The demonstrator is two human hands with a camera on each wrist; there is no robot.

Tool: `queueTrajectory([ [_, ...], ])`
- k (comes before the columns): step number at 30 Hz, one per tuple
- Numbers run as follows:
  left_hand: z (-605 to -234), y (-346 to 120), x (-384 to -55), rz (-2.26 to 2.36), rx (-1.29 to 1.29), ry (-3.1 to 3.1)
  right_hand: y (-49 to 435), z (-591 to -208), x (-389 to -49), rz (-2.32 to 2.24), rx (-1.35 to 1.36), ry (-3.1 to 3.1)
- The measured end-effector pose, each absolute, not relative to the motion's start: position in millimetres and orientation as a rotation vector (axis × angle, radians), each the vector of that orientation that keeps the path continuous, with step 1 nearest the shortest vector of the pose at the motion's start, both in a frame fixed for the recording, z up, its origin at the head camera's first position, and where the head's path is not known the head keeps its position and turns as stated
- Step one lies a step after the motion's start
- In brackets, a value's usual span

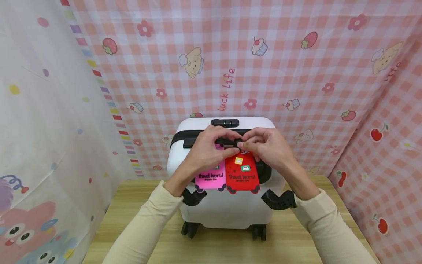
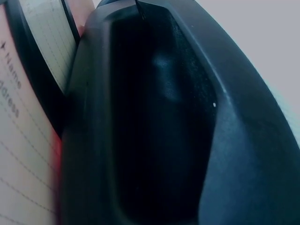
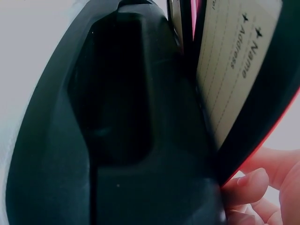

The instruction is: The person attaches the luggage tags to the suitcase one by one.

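A white suitcase [image 1: 227,212] stands upright with its black carry handle [image 1: 226,141] facing me. Two suitcase-shaped luggage tags, one pink [image 1: 211,182] and one red [image 1: 243,182], hang side by side at the handle. Above the red tag, my left hand [image 1: 211,148] pinches a small black strap [image 1: 237,142] between thumb and index fingertip. My right hand [image 1: 270,148] pinches the same strap from the right, fingertips nearly meeting the left ones. In the right wrist view, the red tag's back shows a name-and-address card [image 3: 234,65], with right-hand fingers [image 3: 248,185] beside it.
A black combination lock [image 1: 225,123] sits on the suitcase top. Black wrist-camera mounts [image 1: 279,200] hang below my wrists. Castered wheels [image 1: 259,232] stand on the wood-grain surface [image 1: 224,249]. A pink checked cloth [image 1: 211,91] rises behind, with patterned cloths on both sides.
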State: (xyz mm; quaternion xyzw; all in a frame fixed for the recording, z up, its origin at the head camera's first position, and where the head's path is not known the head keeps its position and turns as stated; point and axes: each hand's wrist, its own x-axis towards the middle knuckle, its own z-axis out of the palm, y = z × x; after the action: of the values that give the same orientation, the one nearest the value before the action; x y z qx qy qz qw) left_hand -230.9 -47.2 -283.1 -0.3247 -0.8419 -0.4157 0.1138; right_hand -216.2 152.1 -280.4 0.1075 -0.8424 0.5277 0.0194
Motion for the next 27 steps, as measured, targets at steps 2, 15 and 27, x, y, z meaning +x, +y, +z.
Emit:
queueTrajectory([
  [2, -283.2, -47.1, -231.2, -1.218, -0.952, -2.469, 152.0, -280.6, -216.0, 1.634, 0.325, -2.615],
  [15, -283.6, -49.0, -232.8, -1.168, -0.990, -2.479, 149.8, -281.3, -215.7, 1.648, 0.320, -2.597],
  [27, -283.5, -47.3, -232.3, -1.226, -0.957, -2.464, 155.6, -284.7, -216.1, 1.661, 0.442, -2.584],
])
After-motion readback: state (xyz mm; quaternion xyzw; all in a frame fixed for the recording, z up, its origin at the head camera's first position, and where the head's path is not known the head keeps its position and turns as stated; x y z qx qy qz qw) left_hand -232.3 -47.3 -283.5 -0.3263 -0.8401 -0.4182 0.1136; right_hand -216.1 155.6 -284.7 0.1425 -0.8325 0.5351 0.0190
